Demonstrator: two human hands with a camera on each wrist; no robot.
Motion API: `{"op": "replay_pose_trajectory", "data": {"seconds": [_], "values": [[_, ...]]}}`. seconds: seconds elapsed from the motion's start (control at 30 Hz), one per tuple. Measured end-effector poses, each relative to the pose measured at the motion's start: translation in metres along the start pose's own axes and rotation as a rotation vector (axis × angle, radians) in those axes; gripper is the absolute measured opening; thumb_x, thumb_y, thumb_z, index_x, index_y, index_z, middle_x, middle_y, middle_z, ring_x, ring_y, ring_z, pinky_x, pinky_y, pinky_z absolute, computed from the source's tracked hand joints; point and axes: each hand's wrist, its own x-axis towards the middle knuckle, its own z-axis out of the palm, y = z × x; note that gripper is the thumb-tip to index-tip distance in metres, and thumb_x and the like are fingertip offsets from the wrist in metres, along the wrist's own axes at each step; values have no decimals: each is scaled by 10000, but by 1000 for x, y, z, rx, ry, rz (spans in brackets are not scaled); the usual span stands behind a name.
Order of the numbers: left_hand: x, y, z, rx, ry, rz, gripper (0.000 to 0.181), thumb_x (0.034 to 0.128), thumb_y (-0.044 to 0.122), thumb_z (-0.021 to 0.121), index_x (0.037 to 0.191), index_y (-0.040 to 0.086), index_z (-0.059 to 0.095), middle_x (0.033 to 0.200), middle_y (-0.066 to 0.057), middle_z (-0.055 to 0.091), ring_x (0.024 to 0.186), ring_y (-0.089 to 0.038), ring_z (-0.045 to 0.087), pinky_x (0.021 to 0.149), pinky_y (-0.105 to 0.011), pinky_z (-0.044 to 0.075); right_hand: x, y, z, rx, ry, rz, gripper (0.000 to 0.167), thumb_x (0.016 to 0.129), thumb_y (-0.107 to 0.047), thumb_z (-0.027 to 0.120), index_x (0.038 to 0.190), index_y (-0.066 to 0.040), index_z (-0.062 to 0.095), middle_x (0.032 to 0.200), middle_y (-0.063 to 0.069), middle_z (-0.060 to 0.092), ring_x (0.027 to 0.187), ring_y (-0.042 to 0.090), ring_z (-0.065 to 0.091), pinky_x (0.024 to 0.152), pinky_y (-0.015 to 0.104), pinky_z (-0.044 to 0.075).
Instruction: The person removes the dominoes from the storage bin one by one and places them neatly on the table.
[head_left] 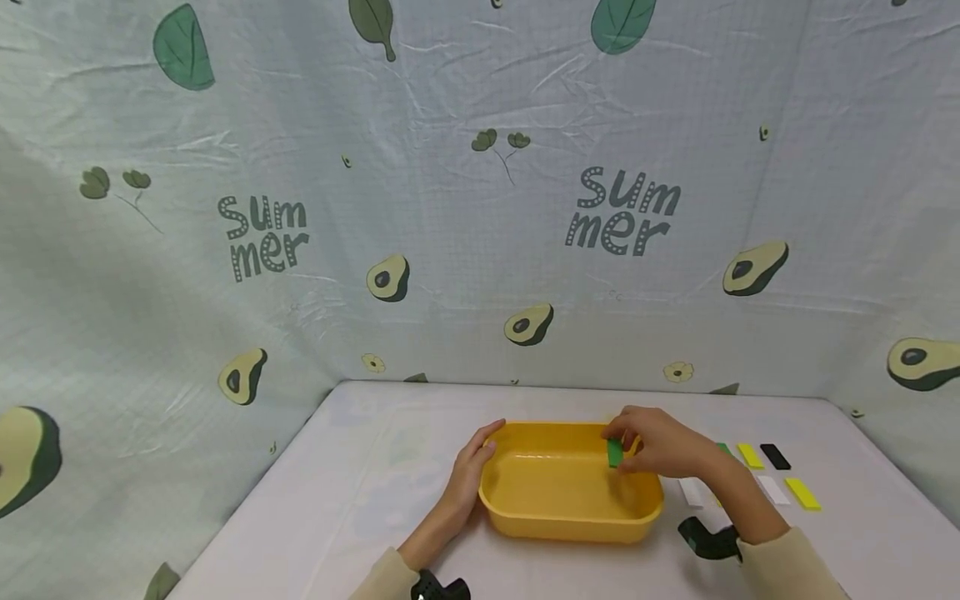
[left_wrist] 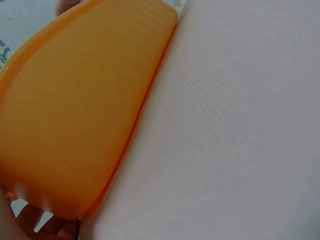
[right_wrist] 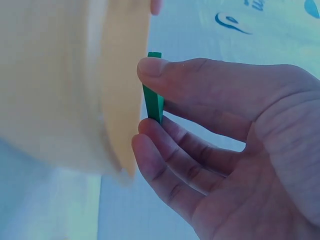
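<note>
A yellow rectangular plastic tub (head_left: 570,527) with rounded corners stands on the white table. At its left end my left hand (head_left: 468,475) grips the wall and rim; in the left wrist view, its fingers (left_wrist: 31,216) show at the tub's lower corner. My right hand (head_left: 660,442) is over the tub's right end, pinching a thin green block (head_left: 615,452) between thumb and fingers. In the right wrist view the green block (right_wrist: 154,95) is held on end beside the tub's pale-looking wall (right_wrist: 125,90).
Right of the tub lie several flat blocks: a black block (head_left: 776,457), yellow blocks (head_left: 803,493), white blocks (head_left: 772,490) and a partly hidden green one (head_left: 723,448). My right forearm covers some of them. A printed curtain (head_left: 450,208) hangs behind the table.
</note>
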Motion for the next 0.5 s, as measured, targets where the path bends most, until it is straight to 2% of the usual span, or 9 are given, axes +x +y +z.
{"op": "replay_pose_trajectory", "data": {"seconds": [0.3, 0.5], "values": [[-1, -1, -1, -9, -3, 8, 481, 1115, 212, 336, 1577, 107, 418, 1666, -140, 361, 1550, -357, 315, 1285, -579, 216, -26, 19, -11, 42, 11, 15, 460, 825, -151, 853, 1229, 14, 705, 1087, 31, 661, 920, 119, 632, 779, 225, 603], [-1, 0, -1, -7, 3, 8, 482, 1112, 198, 337, 1575, 89, 418, 1667, -137, 361, 1560, -355, 297, 1289, -574, 205, -43, 29, -17, 35, 25, 60, 459, 801, -177, 877, 1209, -35, 720, 1081, 12, 666, 923, 134, 624, 768, 214, 599]]}}
